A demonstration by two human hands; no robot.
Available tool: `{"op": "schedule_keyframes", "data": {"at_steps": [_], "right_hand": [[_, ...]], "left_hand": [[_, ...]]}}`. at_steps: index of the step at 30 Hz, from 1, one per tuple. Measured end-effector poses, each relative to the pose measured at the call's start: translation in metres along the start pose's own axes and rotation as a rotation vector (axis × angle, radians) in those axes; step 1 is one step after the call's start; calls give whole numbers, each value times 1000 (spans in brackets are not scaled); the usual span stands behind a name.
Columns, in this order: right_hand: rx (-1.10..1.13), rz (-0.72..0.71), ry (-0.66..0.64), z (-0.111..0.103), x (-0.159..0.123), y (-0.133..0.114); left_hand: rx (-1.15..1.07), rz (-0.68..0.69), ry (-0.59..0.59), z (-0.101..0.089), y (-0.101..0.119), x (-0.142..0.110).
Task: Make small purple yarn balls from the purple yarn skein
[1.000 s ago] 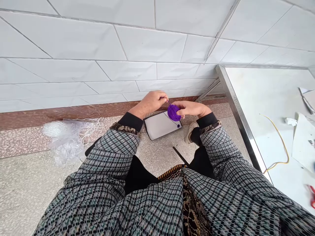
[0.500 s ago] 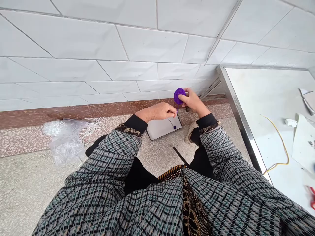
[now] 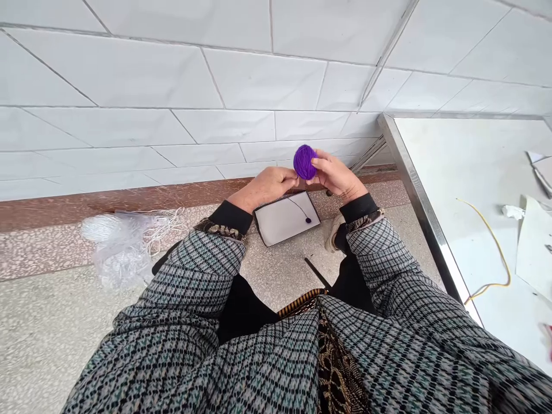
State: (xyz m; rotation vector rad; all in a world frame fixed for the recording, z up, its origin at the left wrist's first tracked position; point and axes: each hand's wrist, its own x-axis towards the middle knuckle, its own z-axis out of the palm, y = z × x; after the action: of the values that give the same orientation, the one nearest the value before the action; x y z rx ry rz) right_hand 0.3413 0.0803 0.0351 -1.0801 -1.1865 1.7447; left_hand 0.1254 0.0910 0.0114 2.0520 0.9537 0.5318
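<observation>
A purple ball of yarn (image 3: 305, 162) is held up by my right hand (image 3: 334, 174), its fingers curled round the ball's right side. Just left of the ball, my left hand (image 3: 271, 185) is closed in a pinch on the yarn strand, its fingertips close to the ball's lower left. Below the hands, a shallow box (image 3: 280, 221) with a white inside and dark edges lies on the floor. In it rests a small dark purple ball (image 3: 308, 220), from which a thin strand of yarn (image 3: 297, 203) runs up toward my left hand.
To the left, clear plastic bags (image 3: 123, 259) and loose white cord (image 3: 166, 227) lie on the speckled floor. A metal-edged white table (image 3: 435, 172) stands at the right, carrying a yellow cord (image 3: 495, 247), paper pieces (image 3: 535, 247) and a red object at the edge. A tiled wall (image 3: 241, 80) rises ahead.
My right hand has moved left and slightly up with the yarn ball. My left hand has shifted up and left, from below the ball to beside it, so more of the box shows.
</observation>
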Motion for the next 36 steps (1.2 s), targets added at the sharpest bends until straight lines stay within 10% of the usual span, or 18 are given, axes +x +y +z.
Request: {"op": "schedule_keyframes", "data": {"at_steps": [8,14,23,31,36], "right_hand": [[-308,-24,380,35,33,1],[-415,254,-140,47,25,4],[157,96,-299,45,3,12],[-81,-59,245,36,13,6],[-574,-15,412,30,15,13]], "left_hand": [[210,140,-16,-13,24,-31],[203,40,303,-38,14,-43],[93,-133,397,-33,-6,-33],[73,16,39,-4,6,-29],[84,116,46,-10,16,-33]]}}
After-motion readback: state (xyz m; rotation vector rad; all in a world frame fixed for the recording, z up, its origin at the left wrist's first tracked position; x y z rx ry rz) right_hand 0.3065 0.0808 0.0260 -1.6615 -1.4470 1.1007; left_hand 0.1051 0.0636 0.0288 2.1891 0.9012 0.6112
